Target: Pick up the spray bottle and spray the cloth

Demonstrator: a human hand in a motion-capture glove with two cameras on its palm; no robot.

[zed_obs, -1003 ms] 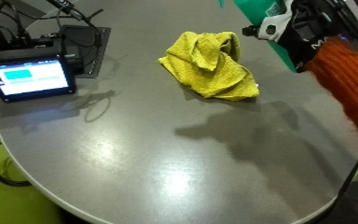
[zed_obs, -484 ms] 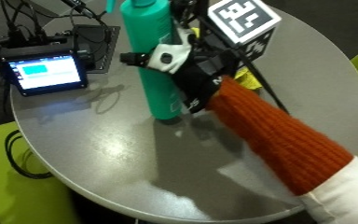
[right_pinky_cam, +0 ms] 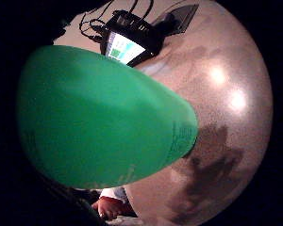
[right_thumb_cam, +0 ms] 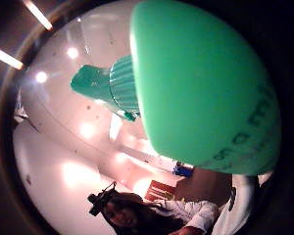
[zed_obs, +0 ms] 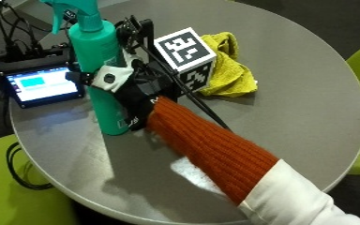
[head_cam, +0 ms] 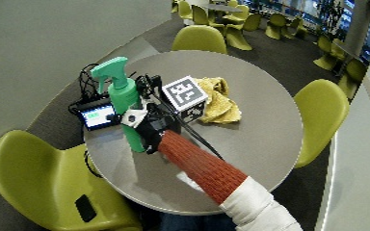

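Observation:
A green spray bottle [zed_obs: 102, 75] stands upright near the table's left side, its trigger head [zed_obs: 68, 9] pointing away from the cloth. My gloved right hand [zed_obs: 133, 96] grips the bottle's body from the right, fingers wrapped round it. The bottle's base [zed_obs: 114, 129] is at the table surface; I cannot tell if it touches. The yellow cloth [zed_obs: 233, 70] lies crumpled on the table behind the hand, apart from the bottle. Both palm views are mostly filled by the bottle [right_pinky_cam: 99, 117], with its ribbed neck and head [right_thumb_cam: 95, 83] showing. In the wide view, the bottle [head_cam: 124, 103] is left of the cloth [head_cam: 217, 103].
A small device with a lit screen [zed_obs: 42, 86] and cables sits just left of the bottle, at the edge of the round grey table [zed_obs: 292, 117]. Yellow-green chairs [head_cam: 44, 163] stand around the table.
The outside camera has moved a lot. A second ago the hand held the bottle high beside the cloth; now the bottle is upright, low at the table near the screen device.

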